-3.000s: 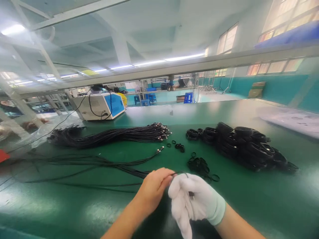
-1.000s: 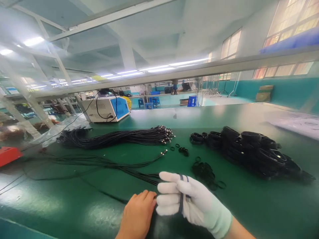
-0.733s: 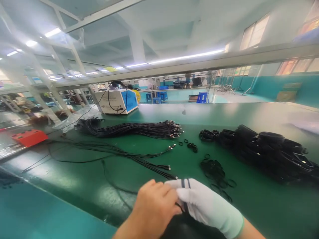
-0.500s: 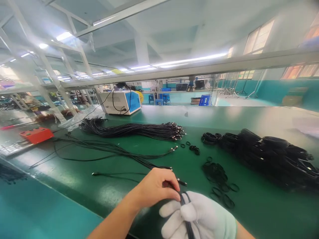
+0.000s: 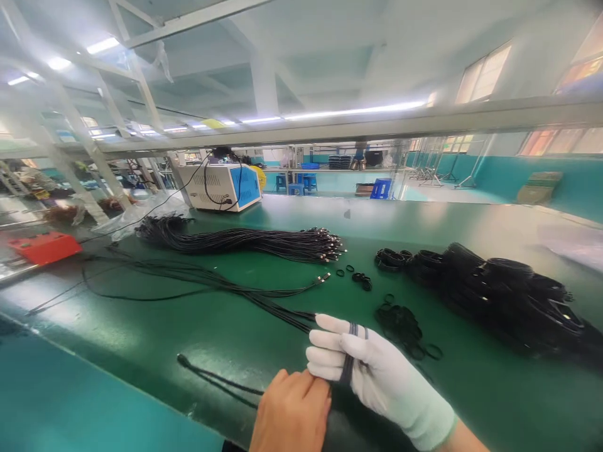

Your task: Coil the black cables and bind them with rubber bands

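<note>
1. Bench (image 5: 188,326): a green top that carries everything below.
2. Machine (image 5: 221,186): a white and blue box at the far left corner, clear of the work.
3. Coiled cables (image 5: 499,295): heaped toward the right edge.
4. Straight cables (image 5: 245,242): one bundle at the far middle, plugs all at one end.
5. Loose cables (image 5: 179,276): spread from the left edge toward the hands.
6. Right hand (image 5: 372,370): gloved, at the near edge. The fingers are straight and together, apparently serving as a form.
7. Left hand (image 5: 292,414): bare and curled shut beside the glove's fingertips, apparently keeping the trailing strand taut.
8. Cable (image 5: 351,351): wound round the gloved fingers, the thumb seemingly pinning the turns.
9. Rubber bands (image 5: 400,320): a small heap just beyond the glove, within reach.
</note>
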`<state>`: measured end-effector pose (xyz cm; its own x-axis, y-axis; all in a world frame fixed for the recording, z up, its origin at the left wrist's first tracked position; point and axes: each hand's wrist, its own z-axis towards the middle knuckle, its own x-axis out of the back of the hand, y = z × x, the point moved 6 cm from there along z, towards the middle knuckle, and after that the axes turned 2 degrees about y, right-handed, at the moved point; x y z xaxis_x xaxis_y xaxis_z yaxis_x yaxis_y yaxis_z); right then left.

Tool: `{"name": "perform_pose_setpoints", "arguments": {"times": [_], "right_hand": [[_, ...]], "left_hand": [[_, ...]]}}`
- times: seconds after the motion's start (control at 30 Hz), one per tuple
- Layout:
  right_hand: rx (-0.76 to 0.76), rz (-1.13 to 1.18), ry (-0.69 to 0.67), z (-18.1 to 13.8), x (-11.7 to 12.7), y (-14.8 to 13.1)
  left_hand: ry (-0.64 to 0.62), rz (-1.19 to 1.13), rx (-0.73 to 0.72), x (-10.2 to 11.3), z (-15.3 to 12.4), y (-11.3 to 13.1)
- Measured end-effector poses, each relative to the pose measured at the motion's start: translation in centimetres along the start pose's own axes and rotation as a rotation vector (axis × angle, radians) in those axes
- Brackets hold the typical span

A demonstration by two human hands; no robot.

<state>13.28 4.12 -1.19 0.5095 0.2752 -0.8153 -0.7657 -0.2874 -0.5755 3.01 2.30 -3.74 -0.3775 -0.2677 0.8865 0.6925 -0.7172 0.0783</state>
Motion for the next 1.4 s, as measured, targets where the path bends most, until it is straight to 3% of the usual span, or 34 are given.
{"name": "perform_pose_setpoints", "arguments": {"times": [0.17,0.23,0.3,0.37,0.43,0.6,0.67,0.83,0.97,1.03,1.13,1.23,1.4], "right_hand": [[-0.106,-0.182,0.184,-0.9,2.7,2.0],[-0.217,-0.213,0.130,-1.4,2.5,3.1],[-0.328,-0.186,-0.032,-1.8,1.5,4.3],[-0.398,-0.145,-0.169,-2.3,0.6,5.2],[-0.462,-0.097,-0.205,-2.6,0.4,6.1],[-0.603,0.169,-0.214,-2.4,-0.1,7.6],[-0.517,0.211,-0.200,-1.6,-0.4,6.9],[-0.114,0.110,-0.030,-0.2,0.9,3.0],[0.030,0.031,0.140,0.1,2.9,0.6],[0.055,-0.013,0.214,0.2,3.8,0.1],[0.066,-0.055,0.259,0.2,4.5,-0.2],[0.079,-0.082,0.213,0.2,4.2,-0.1],[0.031,-0.143,0.211,0.0,3.8,1.1]], "left_hand": [[0.082,0.025,-0.171,2.2,0.9,1.4],[0.046,0.042,-0.237,3.7,1.4,1.2],[-0.021,0.014,-0.259,5.2,1.9,0.5],[-0.107,-0.095,-0.208,5.9,2.5,-0.5],[-0.191,-0.290,-0.096,5.7,2.8,-1.7],[-0.304,-0.830,0.233,1.9,2.9,-3.5],[-0.279,-0.802,0.283,0.8,2.9,-4.0],[-0.236,-0.421,0.322,0.0,2.7,-4.7],[-0.314,-0.056,0.451,-0.1,1.3,-4.0],[-0.324,0.028,0.444,-0.2,0.9,-2.7],[-0.252,0.052,0.351,-0.2,0.7,-0.6],[-0.137,0.041,0.229,-0.2,0.8,0.6],[0.095,0.057,-0.179,2.2,2.3,1.2]]}}
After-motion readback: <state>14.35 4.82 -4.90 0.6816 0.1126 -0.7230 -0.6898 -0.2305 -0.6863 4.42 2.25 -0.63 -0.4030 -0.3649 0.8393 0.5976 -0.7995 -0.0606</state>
